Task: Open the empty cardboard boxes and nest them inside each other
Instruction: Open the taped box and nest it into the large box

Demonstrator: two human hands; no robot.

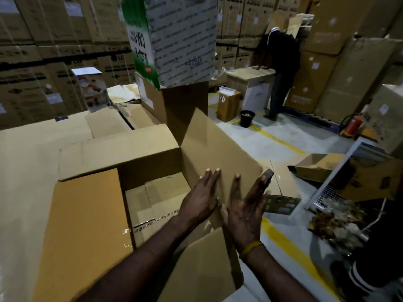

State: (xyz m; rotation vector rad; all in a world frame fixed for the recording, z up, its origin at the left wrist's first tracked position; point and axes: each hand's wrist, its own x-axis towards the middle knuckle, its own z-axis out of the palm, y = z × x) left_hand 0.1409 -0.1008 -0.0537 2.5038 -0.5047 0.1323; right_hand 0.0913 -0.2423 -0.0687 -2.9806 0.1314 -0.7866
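Brown corrugated cardboard fills most of the head camera view inside a dim warehouse. Directly in front of the person sits a large open box point(152, 192), with four flaps folded outward and its floor visible, where two inner bottom flaps meet along a taped seam. Nothing appears to lie inside it.

Both hands reach over the box's right side. The left hand point(201, 196) rests flat against the raised right flap point(218, 149), its fingers point(212, 177) straight and close together. The right hand point(246, 205) presses the same flap just beside it, fingers extended and slightly spread, holding nothing. A yellow band point(250, 248) circles the right wrist.

Behind the open box stands a tall brown carton point(185, 110), with a green and white printed box point(174, 38) perched on top. Flattened cardboard point(43, 149) lies to the left. Another opened box point(322, 166) lies on the floor point(250, 136) to the right, well apart.

By the look of things, the task is at an early stage: one box is open and its last flap is being pushed outward, but no box sits inside another yet. Nesting is all left to do.

At the back, another person point(281, 62) bends over a counter.
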